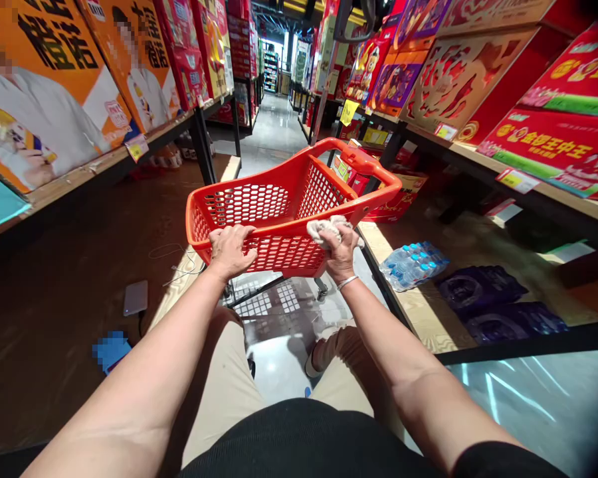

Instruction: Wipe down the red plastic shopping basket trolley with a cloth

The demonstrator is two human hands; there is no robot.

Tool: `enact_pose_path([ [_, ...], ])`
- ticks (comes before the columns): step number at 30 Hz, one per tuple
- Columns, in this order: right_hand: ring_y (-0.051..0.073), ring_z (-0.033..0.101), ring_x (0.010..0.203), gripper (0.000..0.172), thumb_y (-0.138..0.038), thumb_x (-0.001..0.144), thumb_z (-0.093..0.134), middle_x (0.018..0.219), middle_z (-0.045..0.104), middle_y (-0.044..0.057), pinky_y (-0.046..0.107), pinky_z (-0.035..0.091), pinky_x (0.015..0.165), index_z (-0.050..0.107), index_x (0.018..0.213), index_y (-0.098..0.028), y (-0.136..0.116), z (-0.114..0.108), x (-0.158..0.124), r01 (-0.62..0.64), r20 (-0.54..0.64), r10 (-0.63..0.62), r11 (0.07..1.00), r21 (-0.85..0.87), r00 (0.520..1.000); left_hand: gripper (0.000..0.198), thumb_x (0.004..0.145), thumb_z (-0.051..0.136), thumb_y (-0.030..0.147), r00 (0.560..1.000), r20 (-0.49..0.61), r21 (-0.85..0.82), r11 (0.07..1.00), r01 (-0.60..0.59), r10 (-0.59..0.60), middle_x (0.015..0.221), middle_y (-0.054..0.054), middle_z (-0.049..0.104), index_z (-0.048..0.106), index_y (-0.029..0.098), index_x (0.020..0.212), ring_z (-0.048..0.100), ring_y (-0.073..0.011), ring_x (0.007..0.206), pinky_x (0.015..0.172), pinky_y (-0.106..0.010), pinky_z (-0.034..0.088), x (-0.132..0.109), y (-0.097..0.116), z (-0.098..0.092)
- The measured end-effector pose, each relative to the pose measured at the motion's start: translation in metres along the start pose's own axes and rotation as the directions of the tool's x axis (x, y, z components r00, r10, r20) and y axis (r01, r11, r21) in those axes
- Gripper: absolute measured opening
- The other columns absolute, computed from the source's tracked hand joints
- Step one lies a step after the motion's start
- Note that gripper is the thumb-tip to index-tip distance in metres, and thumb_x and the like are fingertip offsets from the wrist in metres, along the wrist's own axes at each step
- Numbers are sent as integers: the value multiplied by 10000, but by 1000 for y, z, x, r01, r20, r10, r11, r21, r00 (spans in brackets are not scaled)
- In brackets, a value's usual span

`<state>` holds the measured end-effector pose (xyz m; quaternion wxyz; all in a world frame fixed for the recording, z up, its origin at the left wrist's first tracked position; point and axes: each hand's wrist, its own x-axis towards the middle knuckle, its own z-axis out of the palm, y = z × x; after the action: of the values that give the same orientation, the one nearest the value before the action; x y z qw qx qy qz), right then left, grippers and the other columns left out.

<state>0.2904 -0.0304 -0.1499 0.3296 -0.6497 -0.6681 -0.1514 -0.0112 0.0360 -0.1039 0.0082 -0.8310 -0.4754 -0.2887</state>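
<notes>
A red plastic shopping cart [279, 230] with perforated sides stands across the aisle in front of me, its handle toward the right. My left hand [230, 252] grips its near rim, fingers over the edge and thumb on the outside. Farther right along the same rim, my right hand [342, 251] clutches a crumpled whitish cloth [323, 229] against the cart. A bracelet circles my right wrist. The cart's basket shows no goods inside. Part of the cloth is hidden under my right fingers.
Shelves flank the aisle, stacked with orange boxes [54, 86] on the left and red boxes [553, 146] on the right. Shrink-wrapped water bottles [413, 264] and purple packs [481, 292] lie low at right. A phone-like device [135, 298] lies low at left.
</notes>
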Motion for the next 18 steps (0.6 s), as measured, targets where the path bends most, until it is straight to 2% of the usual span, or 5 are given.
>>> enact_pose_path([
  [4, 324, 333, 1369, 422, -196, 917, 565, 1460, 422, 81, 484, 342, 1141, 682, 1301, -327, -31, -10, 23, -43, -71, 38, 996, -73, 997, 432, 795, 560, 375, 1000, 3, -2, 1000, 11, -11, 1142, -78, 683, 589, 261, 1211, 570, -310, 1055, 970, -479, 317, -4, -1, -4],
  [7, 299, 297, 1366, 439, -165, 979, 467, 1500, 425, 28, 467, 322, 1145, 643, 1336, -350, -55, 7, 8, 99, 160, -85, 992, -80, 983, 421, 791, 561, 373, 1000, 5, 4, 1000, 11, -11, 1135, -66, 690, 587, 277, 1200, 576, -303, 1035, 969, -475, 321, -6, -4, -5],
  [9, 265, 290, 1351, 433, -158, 1008, 431, 1495, 456, -25, 413, 364, 1096, 638, 1313, -386, -64, 21, -10, 229, 313, -204, 973, -42, 928, 420, 788, 558, 362, 1000, 3, 7, 1000, 6, -6, 1130, -63, 692, 587, 279, 1199, 579, -300, 1035, 970, -474, 322, -7, -7, -7],
  [14, 229, 391, 1223, 382, -122, 986, 470, 1328, 596, -15, 328, 435, 813, 700, 1150, -379, -46, 30, -44, 338, 469, -294, 941, -9, 833, 437, 786, 541, 346, 1000, 24, 10, 1000, -17, 17, 1110, -69, 692, 591, 263, 1212, 584, -298, 1042, 962, -467, 331, -7, -16, -10],
  [18, 237, 455, 1106, 317, -114, 945, 531, 1145, 654, 29, 388, 433, 862, 747, 1018, -335, -26, 16, -48, 336, 495, -270, 941, -48, 826, 431, 801, 531, 349, 999, 6, 12, 999, -42, 42, 1106, -78, 695, 595, 251, 1215, 590, -304, 1043, 968, -479, 328, -6, -20, -8],
])
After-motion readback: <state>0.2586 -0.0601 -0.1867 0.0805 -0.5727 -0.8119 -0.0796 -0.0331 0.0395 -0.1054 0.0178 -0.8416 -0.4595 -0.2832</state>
